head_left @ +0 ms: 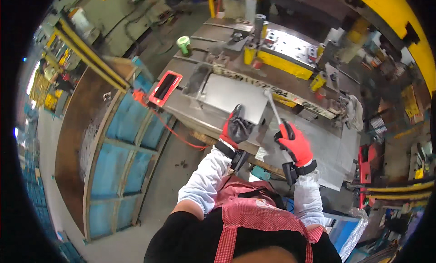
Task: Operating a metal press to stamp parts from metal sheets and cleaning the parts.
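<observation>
A flat bare metal sheet (234, 92) lies on the press bed in front of me. At its near edge is my left hand (238, 128), in a red and black glove, its fingers closed on the sheet's edge. My right hand (294, 142), gloved the same way, is wrapped round the handle of a slim, light-grey rod-like tool (274, 109). The tool's far tip is by the sheet's far right corner; whether it touches is unclear. More flat metal sheets (318, 142) lie to the right, partly under my right hand.
Behind the sheet runs a die block with a marked front rail (295, 98), yellow blocks (284, 65) and upright posts. A red-framed box (165, 88) and a green-and-white roll (183, 45) sit to the left. A large blue-sided bin (120, 158) stands left; a cloth (352, 112) lies right.
</observation>
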A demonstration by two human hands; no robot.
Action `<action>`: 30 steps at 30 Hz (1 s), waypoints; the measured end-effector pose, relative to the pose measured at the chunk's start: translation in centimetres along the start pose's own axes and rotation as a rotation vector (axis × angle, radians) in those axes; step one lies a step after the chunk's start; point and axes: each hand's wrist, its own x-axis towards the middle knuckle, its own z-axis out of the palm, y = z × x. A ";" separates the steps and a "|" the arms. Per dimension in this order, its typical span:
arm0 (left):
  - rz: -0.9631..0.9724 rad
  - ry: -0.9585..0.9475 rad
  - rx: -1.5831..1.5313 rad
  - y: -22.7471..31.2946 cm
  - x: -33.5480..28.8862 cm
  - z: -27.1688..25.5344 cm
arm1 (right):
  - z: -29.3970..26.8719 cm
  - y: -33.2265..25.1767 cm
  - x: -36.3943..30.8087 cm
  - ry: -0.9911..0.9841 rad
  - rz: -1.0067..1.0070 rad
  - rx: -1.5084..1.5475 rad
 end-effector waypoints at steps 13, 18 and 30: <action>1.038 -0.506 2.559 -1.2 -1.4 9.8 | -4.5 0.3 -12.1 -0.179 0.072 0.219; 0.906 -0.639 2.105 3.2 11.1 9.5 | -2.9 -1.6 -9.5 0.034 0.028 0.480; 0.399 -0.212 1.443 3.5 17.6 10.0 | -3.5 -3.5 -3.8 0.056 -0.046 0.452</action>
